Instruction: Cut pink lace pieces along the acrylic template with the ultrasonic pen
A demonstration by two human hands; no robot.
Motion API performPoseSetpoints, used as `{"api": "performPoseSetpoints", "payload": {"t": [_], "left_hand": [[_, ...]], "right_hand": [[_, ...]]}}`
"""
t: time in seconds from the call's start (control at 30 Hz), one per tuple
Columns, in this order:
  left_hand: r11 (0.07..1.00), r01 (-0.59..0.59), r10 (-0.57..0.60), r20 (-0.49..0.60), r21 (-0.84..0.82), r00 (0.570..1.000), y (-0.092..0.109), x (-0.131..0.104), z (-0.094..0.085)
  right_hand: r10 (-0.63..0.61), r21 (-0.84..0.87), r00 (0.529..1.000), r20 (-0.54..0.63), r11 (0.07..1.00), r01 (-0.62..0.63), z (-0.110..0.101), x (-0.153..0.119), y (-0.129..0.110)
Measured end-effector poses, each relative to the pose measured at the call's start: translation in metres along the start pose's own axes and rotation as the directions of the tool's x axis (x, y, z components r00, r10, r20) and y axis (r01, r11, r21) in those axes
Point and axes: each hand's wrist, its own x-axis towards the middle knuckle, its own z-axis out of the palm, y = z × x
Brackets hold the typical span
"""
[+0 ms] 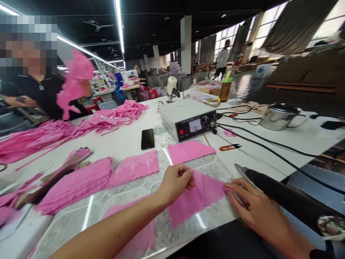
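A pink fabric piece point(199, 196) lies over the clear-covered mat in front of me, between my hands. My left hand point(176, 180) pinches its upper left edge. At its right corner, my right hand point(248, 201) holds the cloth between thumb and fingers. Behind it lies a flat pink panel point(190, 151). Another pink piece point(137, 225) is partly covered by my left forearm. To the left sit a thick stack of pink pieces point(81, 183) and a thinner pile point(134, 167). A black-handled tool with a metal tip point(275, 187) is beside my right hand.
A control box point(188, 120) with cables stands behind the mat, near a phone point(147, 139) and orange snips point(230, 147). A glass pot point(280, 117) is at right. Pink straps point(54, 135) heap at left, where a person point(40, 93) holds up pink fabric.
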Motion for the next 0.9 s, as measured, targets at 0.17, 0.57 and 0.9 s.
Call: {"api": "performPoseSetpoints", "payload": {"t": [0.17,0.57,0.9], "left_hand": [[0.980,0.037,-0.055,-0.088,-0.194,0.995,0.008,-0.018,-0.027],[1.000,-0.004,0.001,-0.385,-0.009,0.923,-0.032,-0.113,-0.130],[0.869,-0.032,0.310,-0.494,0.493,0.813,-0.090,-0.198,-0.164]], "right_hand": [[-0.154,0.106,0.988,0.029,0.983,0.150,0.011,0.016,-0.040],[-0.509,0.187,0.861,0.015,0.847,0.498,0.065,0.044,-0.127],[-0.743,0.375,0.669,0.031,0.629,0.681,0.072,0.036,-0.167]]}}
